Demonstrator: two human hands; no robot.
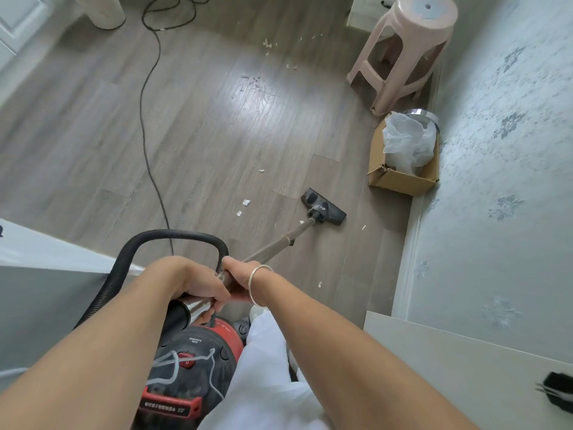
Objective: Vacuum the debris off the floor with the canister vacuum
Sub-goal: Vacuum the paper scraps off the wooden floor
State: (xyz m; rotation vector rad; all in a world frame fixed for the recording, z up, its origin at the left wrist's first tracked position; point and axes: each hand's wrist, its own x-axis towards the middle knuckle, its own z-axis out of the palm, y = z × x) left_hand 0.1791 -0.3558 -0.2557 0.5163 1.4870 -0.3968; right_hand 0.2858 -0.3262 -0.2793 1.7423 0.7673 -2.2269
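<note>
The red-and-black canister vacuum sits right at the person's feet, its ribbed black hose arching up to the hands. The metal wand slants forward and down to the dark floor head, which lies flat on the grey wood floor near a cardboard box. Pale debris lies just left of the head, with more farther off. Both arms reach forward. The left hand is wrapped round the chrome end, and the right hand grips the wand just ahead of it.

Pretty clearly a room in someone's home: grey wood-look laminate floor, floral wallpaper, a pink plastic stool, and a cardboard box used beside a bin.
</note>
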